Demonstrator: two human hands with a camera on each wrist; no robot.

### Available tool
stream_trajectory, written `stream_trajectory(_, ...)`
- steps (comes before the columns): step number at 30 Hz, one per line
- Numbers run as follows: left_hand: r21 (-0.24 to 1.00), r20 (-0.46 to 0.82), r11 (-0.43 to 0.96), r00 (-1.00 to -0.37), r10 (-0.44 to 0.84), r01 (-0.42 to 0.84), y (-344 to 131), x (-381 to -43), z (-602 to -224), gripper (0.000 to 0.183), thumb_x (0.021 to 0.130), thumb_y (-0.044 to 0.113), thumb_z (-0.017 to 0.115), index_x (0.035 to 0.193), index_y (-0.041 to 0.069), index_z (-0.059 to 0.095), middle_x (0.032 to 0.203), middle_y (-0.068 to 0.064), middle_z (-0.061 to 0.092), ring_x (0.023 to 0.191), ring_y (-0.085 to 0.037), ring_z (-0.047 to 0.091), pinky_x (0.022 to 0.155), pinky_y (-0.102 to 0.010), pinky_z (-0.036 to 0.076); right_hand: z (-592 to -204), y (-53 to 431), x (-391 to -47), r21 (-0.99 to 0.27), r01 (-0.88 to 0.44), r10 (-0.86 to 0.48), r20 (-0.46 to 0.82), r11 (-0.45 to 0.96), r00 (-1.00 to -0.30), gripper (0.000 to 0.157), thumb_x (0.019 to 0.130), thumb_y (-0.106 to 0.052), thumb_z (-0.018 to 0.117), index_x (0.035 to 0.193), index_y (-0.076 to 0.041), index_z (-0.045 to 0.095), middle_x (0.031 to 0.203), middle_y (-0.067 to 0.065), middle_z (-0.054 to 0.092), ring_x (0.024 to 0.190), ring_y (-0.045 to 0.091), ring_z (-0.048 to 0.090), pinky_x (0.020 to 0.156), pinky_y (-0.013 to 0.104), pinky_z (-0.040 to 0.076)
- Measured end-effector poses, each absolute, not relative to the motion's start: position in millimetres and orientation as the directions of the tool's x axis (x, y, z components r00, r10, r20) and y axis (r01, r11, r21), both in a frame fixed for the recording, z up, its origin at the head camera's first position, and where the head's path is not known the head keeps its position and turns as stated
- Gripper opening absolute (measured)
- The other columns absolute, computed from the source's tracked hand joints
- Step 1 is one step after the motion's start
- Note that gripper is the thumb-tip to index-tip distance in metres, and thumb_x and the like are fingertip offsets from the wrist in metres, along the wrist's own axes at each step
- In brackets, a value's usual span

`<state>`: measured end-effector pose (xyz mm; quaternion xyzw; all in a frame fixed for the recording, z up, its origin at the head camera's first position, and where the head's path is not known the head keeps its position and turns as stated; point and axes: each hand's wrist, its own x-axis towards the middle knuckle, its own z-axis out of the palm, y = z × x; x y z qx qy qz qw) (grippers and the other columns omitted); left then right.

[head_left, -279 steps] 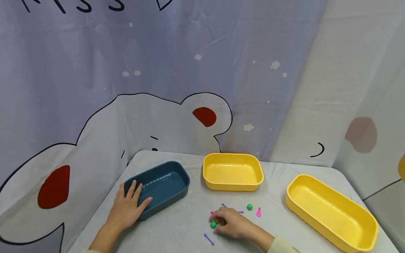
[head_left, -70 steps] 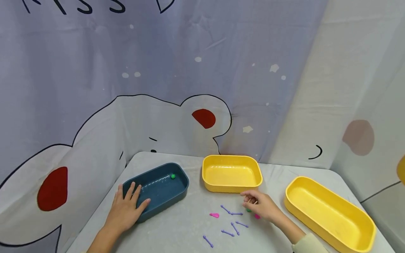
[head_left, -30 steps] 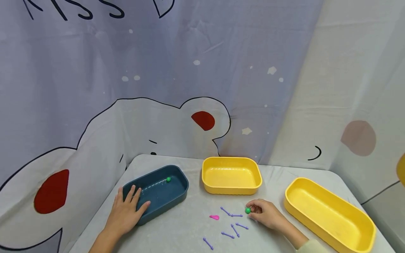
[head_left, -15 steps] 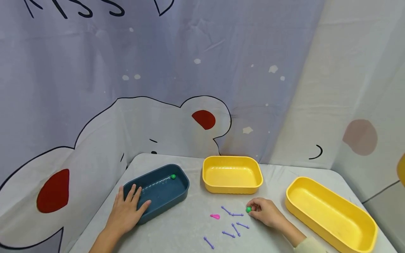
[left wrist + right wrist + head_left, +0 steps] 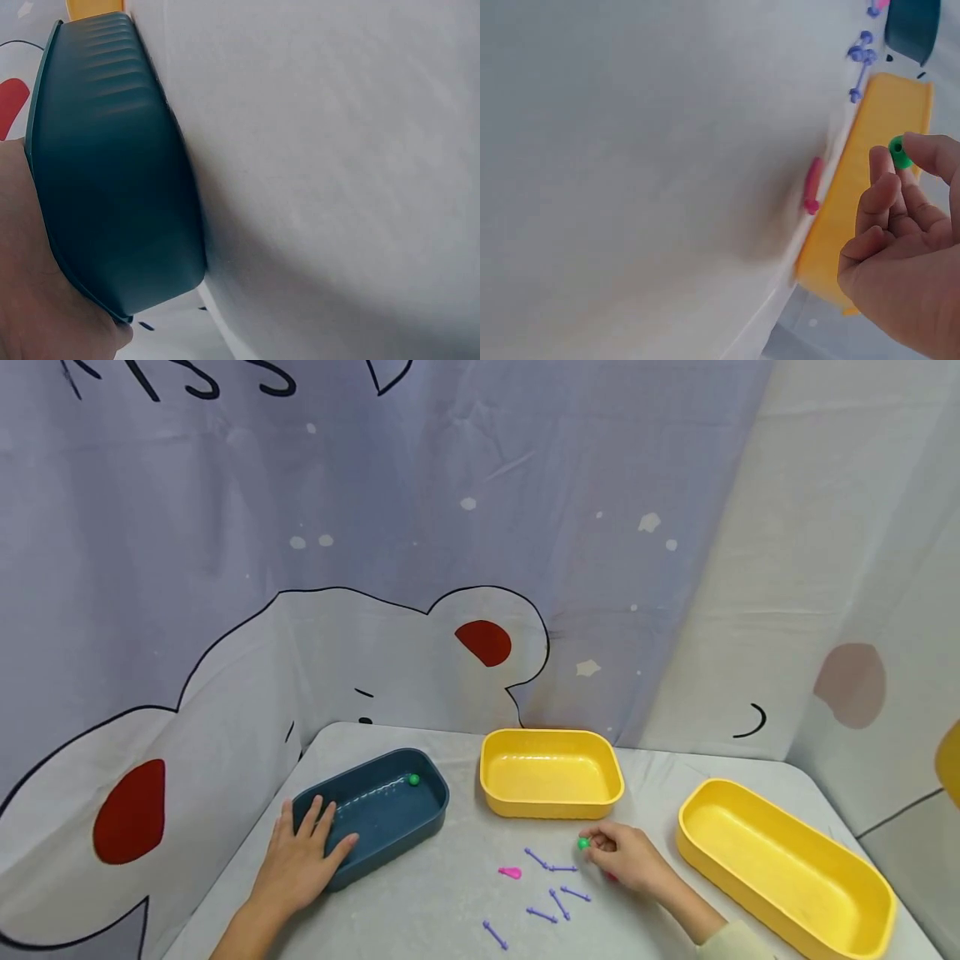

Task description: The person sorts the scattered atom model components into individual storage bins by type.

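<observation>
The right hand (image 5: 628,860) pinches a green bead (image 5: 583,843) between thumb and fingertips, the gap closed down to the bead's width; the other fingers curl in toward the palm. The bead is clear of the table (image 5: 435,902), a hole showing in its side. Just below the grip, partly hidden by the hand in the head view, lies a pink piece (image 5: 812,186). Close to the grip's left and spreading nearer the person are six thin purple pieces (image 5: 558,904) with knobbed ends. Just beyond the grip stands a yellow tray (image 5: 551,810). A second pink piece (image 5: 510,872) lies farther left, past the upper purple ones. To the right of the grip, a longer yellow tray (image 5: 738,892) sits at a slant. Well to the left is a dark blue tray (image 5: 405,837), a second green bead (image 5: 414,780) inside at its far end. The left hand (image 5: 300,864) rests over that tray's near-left corner, fingers spread and fairly straight. Farthest from the grip hangs a printed cloth (image 5: 375,468).
</observation>
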<state>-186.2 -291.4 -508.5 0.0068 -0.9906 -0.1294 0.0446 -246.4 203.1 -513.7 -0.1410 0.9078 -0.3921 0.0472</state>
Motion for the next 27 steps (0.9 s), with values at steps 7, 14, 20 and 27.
stream_trajectory(7, 0.253, 0.093, 0.967, -0.995, -0.027, -0.003, -292, -186, -509, 0.083, 0.101, 0.063, 0.045, 0.154, 0.0, 0.038, 0.161, -0.03, 0.025, 0.145, -0.064, 0.001, 0.115, -0.075, 0.005, -503, 193, -248, -0.754, -0.226, -0.284, 0.055, 0.617, -0.957, 0.016, 0.091, -0.019, 0.075, 0.105, -0.012, 0.073, 0.084, -0.005, 0.064, 0.073, 0.007, 0.055, 0.062, 0.021, 0.048)
stream_trajectory(14, 0.254, 0.093, 0.967, -0.995, -0.031, -0.006, -292, -185, -509, 0.083, 0.1, 0.063, 0.045, 0.154, -0.001, 0.038, 0.161, -0.03, 0.025, 0.145, -0.064, 0.001, 0.115, -0.075, 0.004, -495, 176, -250, -0.794, -0.232, -0.296, 0.068, 0.562, -0.953, 0.018, 0.091, -0.021, 0.075, 0.106, -0.01, 0.073, 0.088, -0.004, 0.068, 0.079, 0.009, 0.058, 0.068, 0.021, 0.049)
stream_trajectory(20, 0.256, 0.101, 0.967, -0.995, -0.028, -0.001, -292, -184, -509, 0.083, 0.101, 0.063, 0.045, 0.154, 0.0, 0.039, 0.161, -0.029, 0.025, 0.145, -0.064, 0.001, 0.115, -0.075, 0.003, -489, 159, -251, -0.836, -0.272, -0.361, 0.095, 0.477, -0.928, 0.02, 0.093, -0.018, 0.073, 0.108, -0.005, 0.071, 0.091, 0.001, 0.068, 0.08, 0.011, 0.059, 0.069, 0.021, 0.05)
stream_trajectory(27, 0.255, 0.106, 0.967, -0.994, -0.027, 0.001, -292, -184, -511, 0.083, 0.101, 0.064, 0.043, 0.154, 0.0, 0.039, 0.162, -0.029, 0.025, 0.146, -0.063, 0.0, 0.115, -0.074, 0.004, -484, 137, -254, -0.843, -0.29, -0.382, 0.111, 0.452, -0.917, 0.017, 0.094, -0.018, 0.073, 0.106, -0.007, 0.071, 0.089, 0.0, 0.067, 0.08, 0.012, 0.058, 0.069, 0.02, 0.05)
